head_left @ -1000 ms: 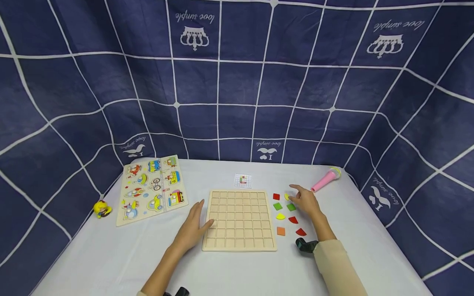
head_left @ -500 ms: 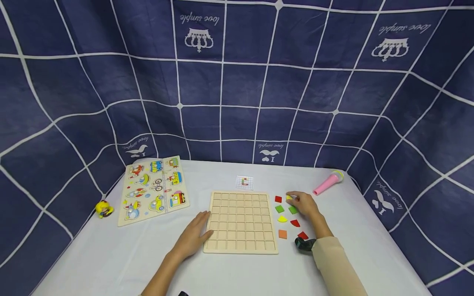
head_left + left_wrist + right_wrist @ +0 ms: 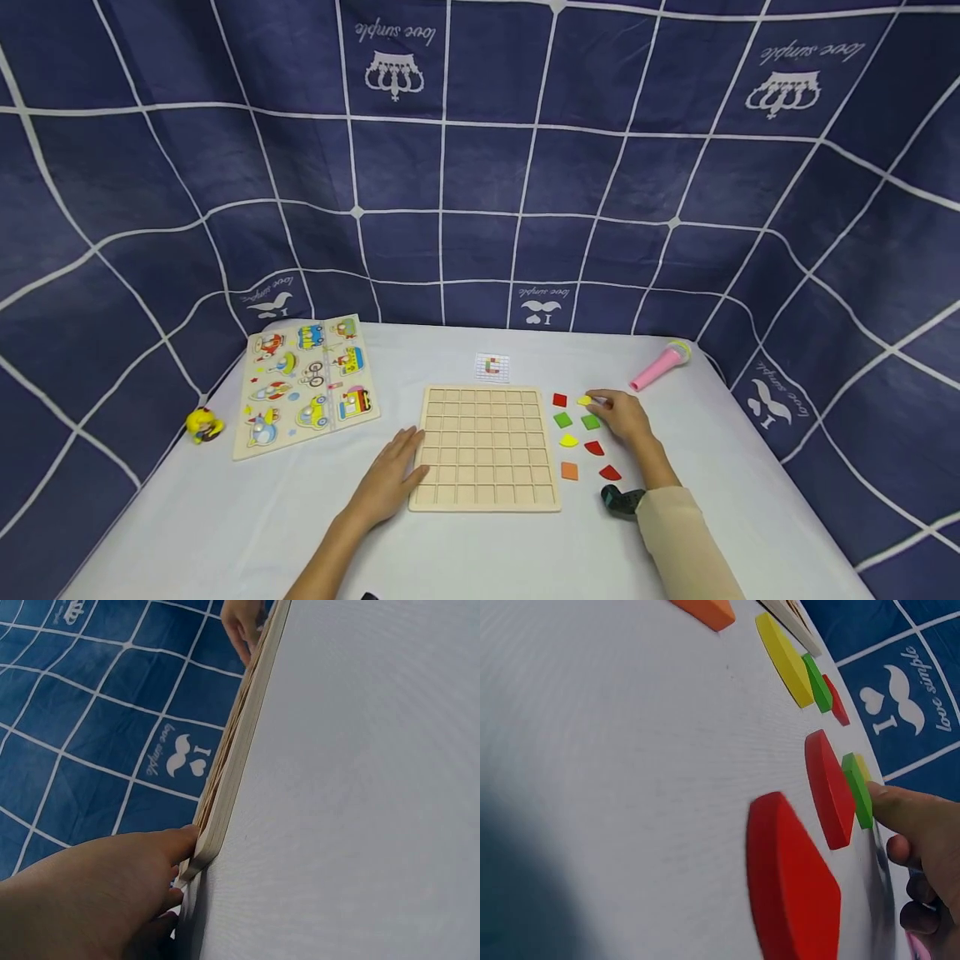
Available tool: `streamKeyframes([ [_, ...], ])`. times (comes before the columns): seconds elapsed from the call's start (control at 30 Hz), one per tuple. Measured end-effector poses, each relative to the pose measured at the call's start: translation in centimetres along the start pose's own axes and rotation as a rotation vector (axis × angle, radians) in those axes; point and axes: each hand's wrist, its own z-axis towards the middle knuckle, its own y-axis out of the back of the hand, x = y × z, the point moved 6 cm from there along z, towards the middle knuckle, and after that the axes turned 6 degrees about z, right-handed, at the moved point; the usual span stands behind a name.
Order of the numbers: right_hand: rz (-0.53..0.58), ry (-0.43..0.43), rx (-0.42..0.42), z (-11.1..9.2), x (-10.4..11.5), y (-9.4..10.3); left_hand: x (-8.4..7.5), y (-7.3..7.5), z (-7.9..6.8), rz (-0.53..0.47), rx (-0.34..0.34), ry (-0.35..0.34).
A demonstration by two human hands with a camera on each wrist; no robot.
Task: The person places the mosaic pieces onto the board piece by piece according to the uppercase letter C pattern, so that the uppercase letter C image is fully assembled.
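Observation:
My right hand [image 3: 626, 417] is at the far end of the loose pieces, its thumb and index finger pinching a small yellow piece [image 3: 583, 401] that is partly hidden. Just nearer lies a green square [image 3: 591, 422], with a red quarter-circle [image 3: 829, 791] close by in the right wrist view. My left hand [image 3: 386, 479] rests against the left side of a wooden grid board [image 3: 486, 450], its fingers relaxed. In the left wrist view the thumb of that hand [image 3: 112, 885] touches the board's edge [image 3: 238, 761] near a corner.
Beside the board lie a red square [image 3: 560, 400], another green square [image 3: 562, 420], a yellow quarter-circle [image 3: 568, 440] and an orange square [image 3: 569, 471]. A pattern card [image 3: 492, 367], a pink toy microphone [image 3: 660, 365], a picture puzzle [image 3: 306, 387] and a yellow figurine [image 3: 204, 425] stand farther out.
My right hand has come down to the yellow piece, and its thumb and index finger have closed on it. My left hand has settled lower against the board's left edge.

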Motion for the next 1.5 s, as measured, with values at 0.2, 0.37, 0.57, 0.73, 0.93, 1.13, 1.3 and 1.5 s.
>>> streamKeyframes([
  [0.2, -0.020, 0.000, -0.068, 0.1, 0.4, -0.1, 0.1, 0.3, -0.2, -0.014, -0.004, 0.006],
  [0.37, -0.036, -0.014, -0.092, 0.2, 0.7, -0.3, 0.3, 0.2, -0.2, -0.010, -0.009, 0.004],
  [0.57, -0.041, -0.044, -0.096, 0.3, 0.5, 0.0, 0.4, 0.1, -0.1, -0.008, -0.009, -0.001],
  [0.73, -0.055, -0.040, -0.116, 0.3, 0.7, 0.1, 0.4, 0.1, 0.0, -0.014, -0.006, 0.003],
  [0.93, -0.087, -0.047, -0.137, 0.6, 0.8, -0.4, 0.1, 0.1, -0.1, -0.023, 0.004, 0.006],
  [1.13, 0.007, -0.034, -0.080, 0.7, 0.3, -0.9, 0.0, 0.1, -0.1, -0.031, 0.002, 0.004],
  [1.3, 0.080, 0.003, -0.034, 0.9, 0.1, -1.1, 0.0, 0.1, 0.0, -0.034, -0.022, -0.030],
  [1.5, 0.105, -0.007, 0.010, 1.3, -0.1, -1.2, 0.1, 0.1, 0.1, -0.055, -0.030, -0.049],
])
